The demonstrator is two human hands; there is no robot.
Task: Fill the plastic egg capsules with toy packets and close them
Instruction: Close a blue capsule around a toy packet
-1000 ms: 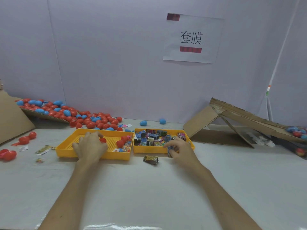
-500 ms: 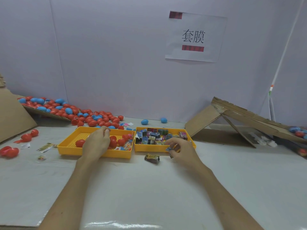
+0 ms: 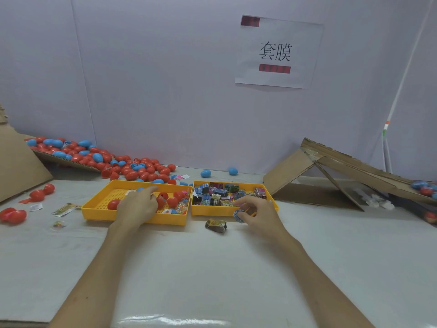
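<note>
Two yellow trays sit side by side. The left tray (image 3: 94,210) holds a few red egg capsules (image 3: 173,201); the right tray (image 3: 210,211) is full of folded toy packets (image 3: 214,194). My left hand (image 3: 138,205) lies palm down over the left tray, its index finger stretched out and its thumb beside a red capsule (image 3: 162,199); no grip shows. At the right tray's front edge, my right hand (image 3: 256,214) pinches a blue-patterned toy packet (image 3: 237,213). Just in front of the trays, a loose dark packet (image 3: 215,225) lies on the table.
A heap of red and blue capsules (image 3: 132,170) runs along the back left wall beside a cardboard ramp (image 3: 16,159). Open red capsule halves (image 3: 13,215) and small wrappers (image 3: 63,209) lie at the left. A folded cardboard chute (image 3: 331,171) stands at the right.
My left hand slid right across the left tray to the red capsules. My right hand drew a packet back from the right tray to its front edge.
</note>
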